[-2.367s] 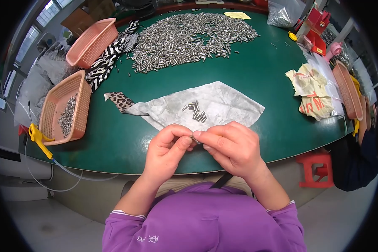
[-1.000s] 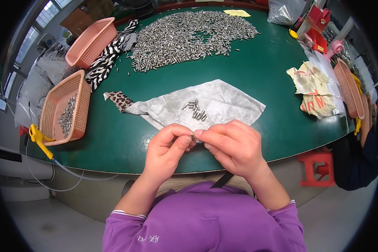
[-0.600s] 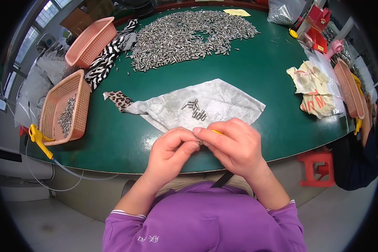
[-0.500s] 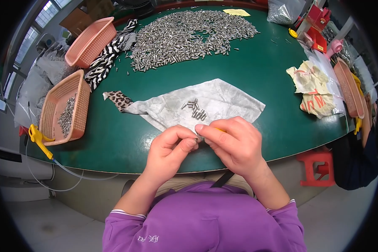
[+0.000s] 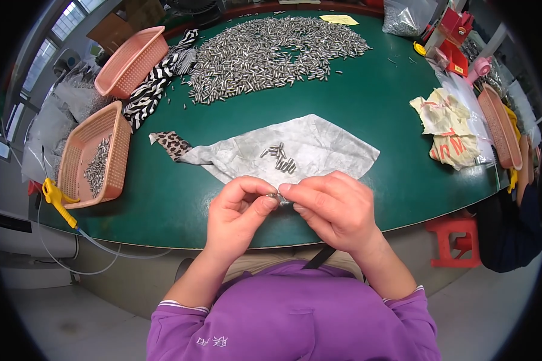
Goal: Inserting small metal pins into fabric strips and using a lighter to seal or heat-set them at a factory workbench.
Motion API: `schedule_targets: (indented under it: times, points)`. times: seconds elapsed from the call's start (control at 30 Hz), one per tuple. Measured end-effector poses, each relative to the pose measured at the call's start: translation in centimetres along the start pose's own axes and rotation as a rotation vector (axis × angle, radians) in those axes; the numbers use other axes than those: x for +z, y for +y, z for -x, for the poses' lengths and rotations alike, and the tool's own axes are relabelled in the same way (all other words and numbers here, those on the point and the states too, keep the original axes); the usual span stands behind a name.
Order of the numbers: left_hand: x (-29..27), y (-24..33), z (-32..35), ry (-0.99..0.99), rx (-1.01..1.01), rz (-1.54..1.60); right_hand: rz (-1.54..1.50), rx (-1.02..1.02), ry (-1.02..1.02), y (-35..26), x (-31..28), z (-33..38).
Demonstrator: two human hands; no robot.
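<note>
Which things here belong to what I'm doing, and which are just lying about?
Likely part of the job:
left hand, pinching a small metal piece;
right hand beside it;
loose metal pins on the grey cloth;
pin heap.

Apparently just lying about:
zebra-print cloth;
crumpled cream sheeting;
red stool.

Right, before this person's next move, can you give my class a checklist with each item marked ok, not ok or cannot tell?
1. Small silvery metal piece gripped: ok, pinched in the bare left hand.
2. Bare right hand near the piece: ok, fingertips beside it.
3. Right palm's contents: cannot tell, curled fingers hide it.
4. Short silvery metal cylinders on the mottled grey-white cloth: ok, loosely clustered.
5. Large heap of silvery metal cylinders fully gathered: not ok, a few lie apart.
</note>
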State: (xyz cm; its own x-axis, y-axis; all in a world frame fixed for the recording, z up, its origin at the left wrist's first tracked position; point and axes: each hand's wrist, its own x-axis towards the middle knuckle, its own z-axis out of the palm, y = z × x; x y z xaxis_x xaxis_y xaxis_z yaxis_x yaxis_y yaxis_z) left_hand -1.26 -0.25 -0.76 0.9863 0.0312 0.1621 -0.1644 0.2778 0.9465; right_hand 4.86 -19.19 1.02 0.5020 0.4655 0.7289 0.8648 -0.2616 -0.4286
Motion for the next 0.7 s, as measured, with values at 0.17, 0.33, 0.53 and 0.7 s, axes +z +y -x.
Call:
schedule_targets:
  times: [0.17,0.33,0.53,0.7]
  points:
    - [0.09,0.0,-0.01,0.021,0.013,0.015,0.01,-0.013,-0.012,-0.05,0.01,-0.02]
    - [-0.02,-0.17,0.0,0.026,0.019,0.002,0.008,-0.021,-0.021,0.02,0.06,-0.01]
    - [-0.04,-0.07,-0.03,0.002,-0.004,-0.026,0.016,-0.025,-0.032,0.02,-0.02,0.01]
    - [-0.11,-0.09,-0.1,-0.034,-0.016,-0.042,0.091,-0.033,0.022,0.12,0.33,0.0]
